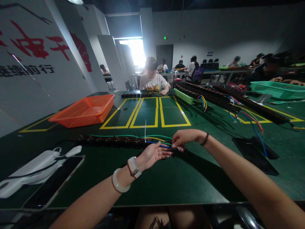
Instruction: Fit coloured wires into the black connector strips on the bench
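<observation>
A long dark strip [114,140] with coloured wires lies across the green table. A white cable tie [145,131] stands up from its right part. Green, yellow and blue wires run from the strip to my right hand [184,138], whose fingers are closed round them near their ends. Pinkish-white wire tips [180,149] stick out past those fingers. My left hand [156,155] lies palm up under the wires, fingers stretched out and apart from a grip, its fingertips just below my right hand.
An orange basket [83,111] stands at the back left, a phone [54,183] and white device [30,168] at the near left. Dark strips with wires [209,95] and black trays [254,156] lie right. Across the table sits a person [152,79].
</observation>
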The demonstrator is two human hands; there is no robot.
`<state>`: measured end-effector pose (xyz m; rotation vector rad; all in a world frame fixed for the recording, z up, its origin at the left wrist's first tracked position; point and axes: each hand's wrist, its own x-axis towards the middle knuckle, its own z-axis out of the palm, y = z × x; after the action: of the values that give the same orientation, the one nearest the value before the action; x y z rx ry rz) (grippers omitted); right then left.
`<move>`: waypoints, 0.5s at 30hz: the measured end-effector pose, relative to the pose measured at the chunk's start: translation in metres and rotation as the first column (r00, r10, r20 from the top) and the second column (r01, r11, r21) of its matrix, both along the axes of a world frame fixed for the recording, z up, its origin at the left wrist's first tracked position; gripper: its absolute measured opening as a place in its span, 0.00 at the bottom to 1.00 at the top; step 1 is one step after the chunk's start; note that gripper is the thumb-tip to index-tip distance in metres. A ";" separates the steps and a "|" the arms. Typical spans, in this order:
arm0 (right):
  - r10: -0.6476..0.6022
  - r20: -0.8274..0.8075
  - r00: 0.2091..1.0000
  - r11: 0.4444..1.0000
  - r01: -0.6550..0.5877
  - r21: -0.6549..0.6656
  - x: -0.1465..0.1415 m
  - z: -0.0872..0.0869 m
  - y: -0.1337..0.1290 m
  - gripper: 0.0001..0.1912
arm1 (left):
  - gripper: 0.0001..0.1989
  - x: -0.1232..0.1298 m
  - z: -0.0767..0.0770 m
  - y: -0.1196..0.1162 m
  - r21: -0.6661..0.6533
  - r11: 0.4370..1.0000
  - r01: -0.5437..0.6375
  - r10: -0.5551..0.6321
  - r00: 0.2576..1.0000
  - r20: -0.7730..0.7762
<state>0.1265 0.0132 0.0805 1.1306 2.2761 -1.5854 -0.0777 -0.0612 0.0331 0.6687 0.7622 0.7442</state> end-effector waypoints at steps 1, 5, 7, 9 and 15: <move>-0.034 -0.002 0.999 0.999 0.034 0.033 0.000 -0.001 0.001 0.12 | 0.20 0.000 -0.001 0.000 0.006 1.000 -0.011 0.011 1.000 0.008; -0.233 0.029 0.972 0.877 0.197 0.438 -0.003 -0.001 0.003 0.11 | 0.20 0.002 -0.004 0.002 -0.010 0.997 -0.083 0.083 0.996 0.045; -0.305 0.022 0.952 0.728 0.218 0.649 -0.008 0.001 0.000 0.11 | 0.18 0.002 -0.005 0.003 -0.004 0.994 -0.112 0.112 0.992 0.057; -0.332 0.012 0.943 0.624 0.211 0.752 -0.012 0.004 -0.004 0.11 | 0.17 0.001 -0.005 0.004 0.010 0.992 -0.127 0.126 0.990 0.063; -0.274 0.084 0.958 0.760 0.162 0.630 -0.014 0.002 -0.011 0.10 | 0.16 0.001 -0.001 0.003 0.046 0.992 -0.119 0.118 0.993 0.030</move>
<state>0.1124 0.0021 0.0829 1.6541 2.6964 -0.7215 -0.0764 -0.0586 0.0324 0.6597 0.7659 0.8807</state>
